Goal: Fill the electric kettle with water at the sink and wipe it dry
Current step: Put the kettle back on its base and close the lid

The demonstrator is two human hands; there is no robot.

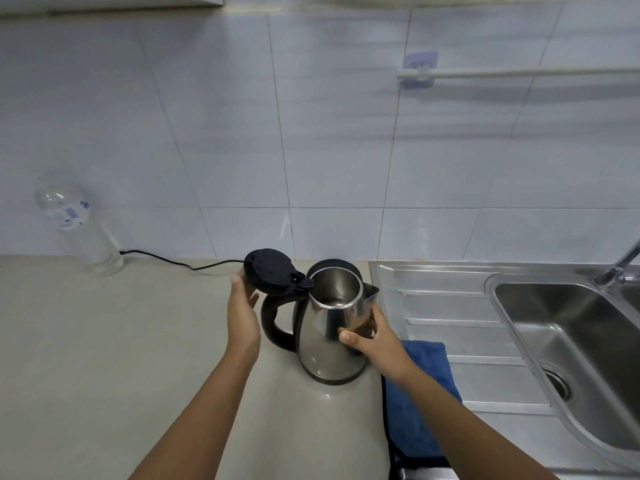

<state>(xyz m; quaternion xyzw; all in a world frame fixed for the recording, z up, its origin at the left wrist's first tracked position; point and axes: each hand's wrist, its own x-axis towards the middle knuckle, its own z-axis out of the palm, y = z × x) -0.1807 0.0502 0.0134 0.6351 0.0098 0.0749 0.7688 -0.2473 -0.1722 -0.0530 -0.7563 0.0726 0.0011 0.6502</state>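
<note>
A stainless steel electric kettle (pixel 323 341) with a black handle stands on the beige counter, just left of the sink unit. Its black lid (pixel 268 271) is swung wide open to the left, and the inside looks bare. My left hand (pixel 242 313) is beside the lid with fingers spread, its fingertips touching the lid's outer edge. My right hand (pixel 370 336) wraps around the kettle's right side under the spout. A blue cloth (pixel 420 400) lies on the edge of the drainboard under my right forearm. The steel sink basin (pixel 568 344) and the tap (pixel 620 266) are at the right.
The kettle's black base (pixel 334 264) sits behind the kettle, and its cord (pixel 173 262) runs left along the wall. A clear plastic bottle (pixel 81 230) stands at the back left. A rail (pixel 519 72) is fixed on the tiled wall above the ribbed drainboard (pixel 460 323).
</note>
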